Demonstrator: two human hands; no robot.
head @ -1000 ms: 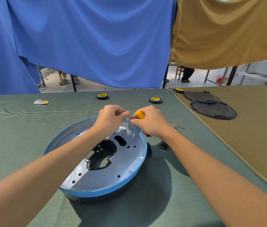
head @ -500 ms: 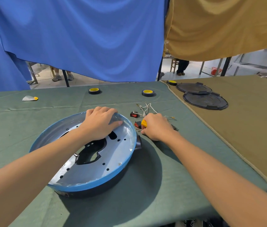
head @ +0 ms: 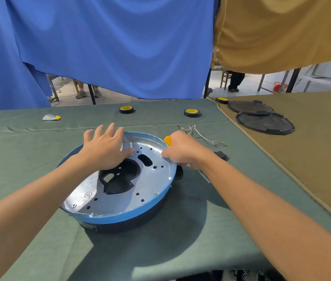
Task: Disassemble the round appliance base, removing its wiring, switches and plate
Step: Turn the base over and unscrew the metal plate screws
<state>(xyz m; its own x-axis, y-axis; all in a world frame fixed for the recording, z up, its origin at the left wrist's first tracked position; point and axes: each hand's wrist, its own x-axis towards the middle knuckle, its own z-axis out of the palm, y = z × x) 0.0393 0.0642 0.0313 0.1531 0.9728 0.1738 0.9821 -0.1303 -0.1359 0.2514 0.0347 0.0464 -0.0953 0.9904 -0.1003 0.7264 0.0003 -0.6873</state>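
Round base (head: 124, 219) sat on the green worktop (head: 28, 151), plenty of open cloth to its left. Left hand (head: 103, 151) lay flat on its plate (head: 120, 197), grip wide; right hand (head: 183, 151) was at the right rim, grip wrapped round a screwdriver (head: 168, 140). Wiring (head: 198, 133) lay just beyond.

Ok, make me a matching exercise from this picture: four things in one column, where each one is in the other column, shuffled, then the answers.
Things
1. loose wires
2. black round covers
3. yellow-handled screwdriver
4. left hand

Places
A. on the brown cloth
B. gripped in the right hand
C. spread open over the metal plate
D. on the green cloth, just past the right hand

Pairs: 1-D, 2-A, 3-B, 4-C
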